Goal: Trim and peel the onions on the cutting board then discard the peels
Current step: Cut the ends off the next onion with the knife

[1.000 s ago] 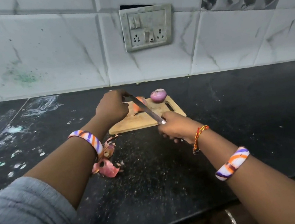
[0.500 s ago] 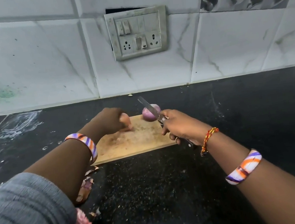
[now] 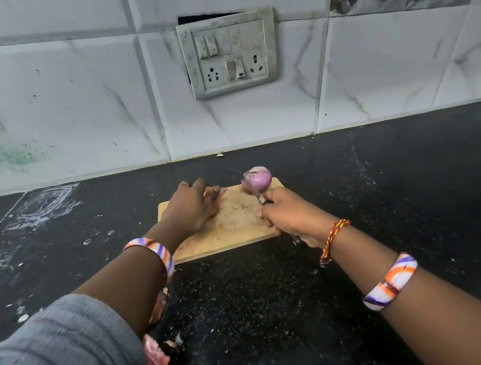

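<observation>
A wooden cutting board lies on the black counter. My left hand covers an orange-skinned onion at the board's far left, gripping it. A peeled purple onion sits at the board's far right corner. My right hand is closed on a knife, whose blade points up towards the purple onion. Pink onion peels lie on the counter near my left sleeve, partly hidden by my arm.
A tiled wall with a switch and socket plate rises behind the counter. White smears and specks mark the counter's left side.
The knife has left the orange onion and swung right, its blade now by the purple onion. My left hand stayed on the orange onion. The camera tilted up towards the wall.
</observation>
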A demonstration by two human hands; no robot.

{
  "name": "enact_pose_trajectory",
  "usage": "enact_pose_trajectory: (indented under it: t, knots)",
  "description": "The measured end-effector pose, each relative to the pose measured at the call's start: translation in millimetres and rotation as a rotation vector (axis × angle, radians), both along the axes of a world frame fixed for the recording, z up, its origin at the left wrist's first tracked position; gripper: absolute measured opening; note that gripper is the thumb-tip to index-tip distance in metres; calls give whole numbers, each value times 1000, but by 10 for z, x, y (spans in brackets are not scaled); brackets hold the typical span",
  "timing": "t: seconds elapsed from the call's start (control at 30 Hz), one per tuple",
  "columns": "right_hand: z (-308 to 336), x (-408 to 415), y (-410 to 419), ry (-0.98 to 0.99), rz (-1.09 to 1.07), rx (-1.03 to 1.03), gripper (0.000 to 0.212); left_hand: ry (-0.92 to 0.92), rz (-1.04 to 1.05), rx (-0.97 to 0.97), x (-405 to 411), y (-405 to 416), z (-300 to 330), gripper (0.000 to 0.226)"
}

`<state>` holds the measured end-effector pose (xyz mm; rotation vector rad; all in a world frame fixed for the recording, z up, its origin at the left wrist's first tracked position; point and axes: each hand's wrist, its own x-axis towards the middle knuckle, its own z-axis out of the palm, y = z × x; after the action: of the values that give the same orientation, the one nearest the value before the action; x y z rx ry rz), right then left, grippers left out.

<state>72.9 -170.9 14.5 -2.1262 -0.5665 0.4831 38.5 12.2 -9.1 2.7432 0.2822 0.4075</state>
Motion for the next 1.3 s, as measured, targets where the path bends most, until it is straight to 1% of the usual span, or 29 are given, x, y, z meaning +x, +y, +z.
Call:
enact_pose_trajectory:
  t: [0.07, 0.1, 0.13, 0.2, 0.27, 0.37, 0.4, 0.5, 0.57, 0.7, 0.8, 1.0, 1.1, 1.13, 1.23, 1.3]
  knots:
    - [6, -7, 64, 114, -49, 192, 35, -60, 39, -69, 36, -23, -40, 48]
    - [16, -14, 97, 160, -58, 255, 35, -94, 65, -75, 65, -36, -51, 47]
    - [25, -22, 122, 169, -60, 273, 35, -119, 94, -90, 87, -62, -56, 46]
    - [42, -34, 168, 71, -52, 194, 33, -150, 136, -104, 139, -87, -56, 44]
    - [39, -50, 202, -50, -23, 94, 28, -154, 199, -167, 193, -74, -83, 46]
    - [0, -79, 238, -99, 25, 31, 23, -151, 255, -211, 234, -52, -105, 49]
    - [-17, -88, 245, -101, 32, 18, 24, -154, 256, -217, 231, -55, -102, 49]
    - [-51, -107, 255, -137, 62, -44, 44, -178, 274, -226, 217, -57, -79, 43]
    - [-53, -116, 256, -162, 100, -96, 51, -178, 295, -229, 223, -42, -76, 39]
    - [-55, -67, 292, -312, 165, -217, 55, -184, 306, -202, 247, -39, -59, 43]
    - [-40, -45, 306, -388, 187, -269, 53, -173, 297, -187, 280, -42, -42, 43]
    - [33, 22, 317, -419, 243, -305, 44, -166, 305, -154, 312, -45, -36, 42]
    - [68, 37, 341, -437, 258, -354, 41, -182, 280, -91, 322, -67, -32, 43]
    - [70, 34, 361, -435, 260, -365, 42, -185, 266, -69, 320, -79, -29, 42]
    - [76, 30, 430, -424, 256, -384, 55, -181, 259, -44, 323, -110, -16, 42]
    - [80, 23, 402, -407, 268, -376, 52, -178, 282, -55, 333, -109, -13, 42]
